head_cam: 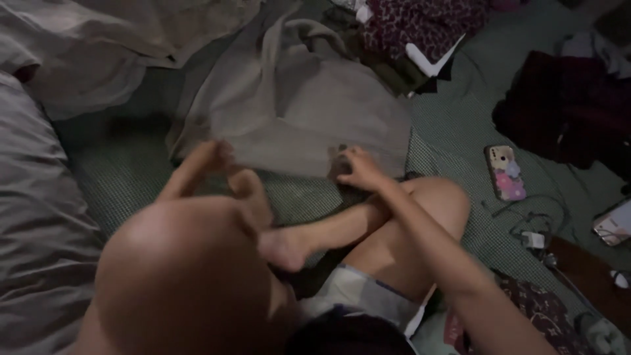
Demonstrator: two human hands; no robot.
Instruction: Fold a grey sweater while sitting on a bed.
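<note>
Grey cloth (296, 112) lies spread on the green checked bed cover (453, 131), in the middle of the bed toward its far edge. Its long axis runs from the near hem up and away from me, with the narrower bunched end pointing to the far edge and the wide hem nearest my knees.

I see my left hand (207, 164) at the hem's left corner, fingers pinched on the edge of the cloth; motion blur softens it. My right hand (358, 167) sits at the hem's right side, fingers curled onto the fabric, apparently gripping it, though the exact pinch is hard to make out.

My bent knees and a foot (286, 246) fill the near middle and hide the cover beneath them. Lighting is dim, detail poor.

On the right side of the bed lies a phone (505, 172) in a patterned pink case, well apart from the cloth, with a tangle of cable (532, 230) just nearer. A dark pile of clothes (565, 105) sits toward the far right corner, a patterned dark red garment (420, 23) at the far edge, partly cut off. A grey pillow (33, 217) runs along the left edge.
</note>
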